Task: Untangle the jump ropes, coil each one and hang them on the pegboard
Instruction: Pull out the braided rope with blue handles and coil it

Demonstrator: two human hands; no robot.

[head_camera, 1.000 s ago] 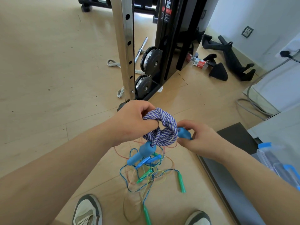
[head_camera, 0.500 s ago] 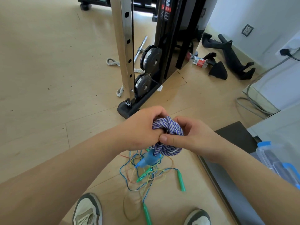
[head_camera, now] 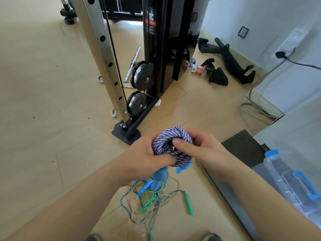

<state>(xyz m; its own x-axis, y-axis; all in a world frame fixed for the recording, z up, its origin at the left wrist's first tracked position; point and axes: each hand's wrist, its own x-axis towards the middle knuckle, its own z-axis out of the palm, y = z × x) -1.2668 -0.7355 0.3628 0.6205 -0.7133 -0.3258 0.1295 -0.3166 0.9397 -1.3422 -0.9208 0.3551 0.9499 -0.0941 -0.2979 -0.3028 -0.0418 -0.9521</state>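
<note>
a messy pile of thin ropes (head_camera: pixel 147 204) lies on the floor (head_camera: pixel 43 84). above it the left hand (head_camera: pixel 144 155) and right hand (head_camera: pixel 205 150) both grip the wound purple rope (head_camera: pixel 180 135). a slip could let it unwind and drop its blue handles (head_camera: pixel 159 176) into the pile.

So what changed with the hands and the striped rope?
The right hand let go of the blue handle and moved left onto the striped coil, its thumb now pressing into the centre. That handle now hangs under the coil. The left hand kept its grip on the coil; the tangle of thin ropes did not move.
</note>
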